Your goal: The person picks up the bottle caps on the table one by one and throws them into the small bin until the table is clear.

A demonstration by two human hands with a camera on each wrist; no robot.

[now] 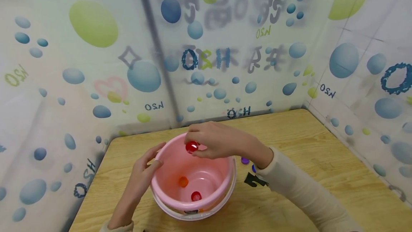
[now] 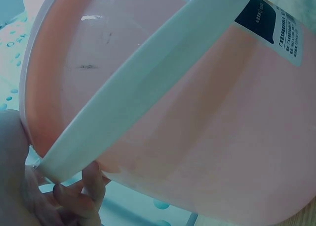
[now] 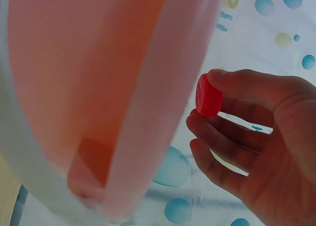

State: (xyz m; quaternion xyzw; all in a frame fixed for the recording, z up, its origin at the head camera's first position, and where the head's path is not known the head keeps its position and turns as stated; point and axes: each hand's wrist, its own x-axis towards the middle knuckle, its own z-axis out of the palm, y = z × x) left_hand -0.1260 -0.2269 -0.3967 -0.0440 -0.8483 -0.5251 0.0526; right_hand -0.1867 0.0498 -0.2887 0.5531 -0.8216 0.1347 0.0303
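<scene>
A pink bucket (image 1: 193,203) with a white handle (image 2: 128,82) stands on the table, its mouth facing up. My left hand (image 1: 141,174) grips its left rim, thumb over the edge and fingers along the outside. Above the bucket's far rim, my right hand (image 1: 215,140) pinches a red bottle cap (image 1: 192,147) between thumb and fingers. The same red cap shows side-on in the right wrist view, apart from the bucket wall. Inside the bucket lie an orange cap (image 1: 183,182) and another red cap (image 1: 196,196).
On the wooden table (image 1: 289,146), right of the bucket, lie a purple cap (image 1: 245,160), a blue cap (image 1: 254,168) partly hidden by my right wrist, and a black notched piece (image 1: 252,180). Printed curtains (image 1: 206,96) with bubble patterns stand around the back and sides.
</scene>
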